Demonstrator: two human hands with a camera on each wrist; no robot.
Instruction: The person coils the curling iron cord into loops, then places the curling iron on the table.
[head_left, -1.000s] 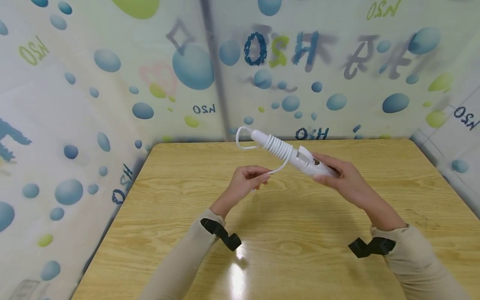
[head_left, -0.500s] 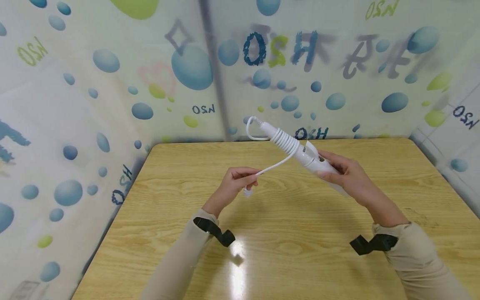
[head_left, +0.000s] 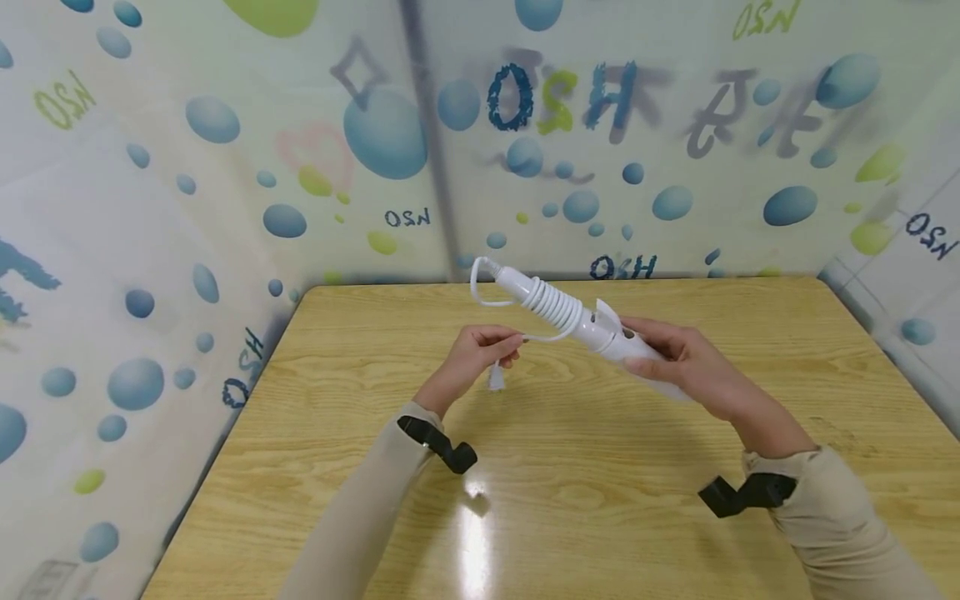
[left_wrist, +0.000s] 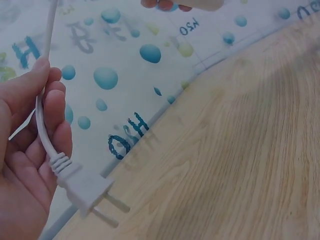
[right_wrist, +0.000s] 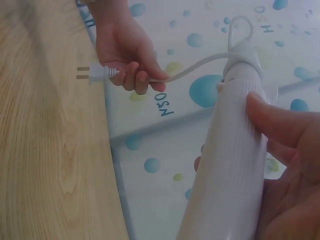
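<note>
My right hand (head_left: pixel 693 367) grips a white curling iron (head_left: pixel 600 333) by its thick lower end, holding it tilted above the table, with the cord end pointing up and left. A small lever stands out near its middle. White cord is coiled several times around the upper part, and a loop sticks out at the tip. My left hand (head_left: pixel 476 354) pinches the free stretch of the power cord (head_left: pixel 546 338) between thumb and fingers. Below those fingers hangs the two-pin plug (left_wrist: pixel 87 187), its prongs bare in the left wrist view.
Both hands are over a wood-grain table (head_left: pixel 585 475) that reflects a bright light near its front. Behind and to the left stand walls covered with a bubble-patterned sheet (head_left: pixel 480 183). Black straps (head_left: pixel 438 444) with mounts sit on both sleeved wrists.
The left hand moved left, drawing out more cord and exposing the plug, then came back slightly up and right. The curling iron rose to the right, then dipped back left.
</note>
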